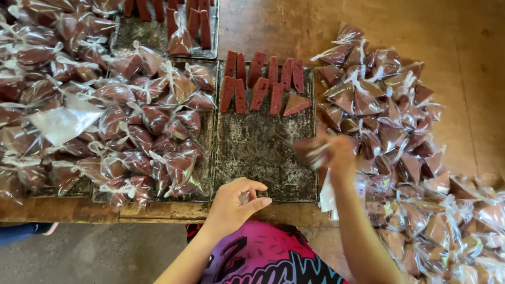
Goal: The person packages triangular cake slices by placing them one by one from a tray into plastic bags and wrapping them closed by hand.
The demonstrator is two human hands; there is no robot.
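Right hand [330, 152], motion-blurred, grips a bagged wedge [309, 151] above the tray [263, 158]. Left hand [235, 204] pinches narrowly at the tray's near edge; its contents cannot be told.

Dark reddish-brown slabs [261, 82] lie on a blackened, grey-speckled metal tray [263, 152]. The clear bags [379, 100] heaped on either side show the same brown-red through glossy plastic, tied off in white. The tabletop [273, 26] is warm worn brown wood. The person's shirt [263, 257] is pink-magenta with bold black lettering.
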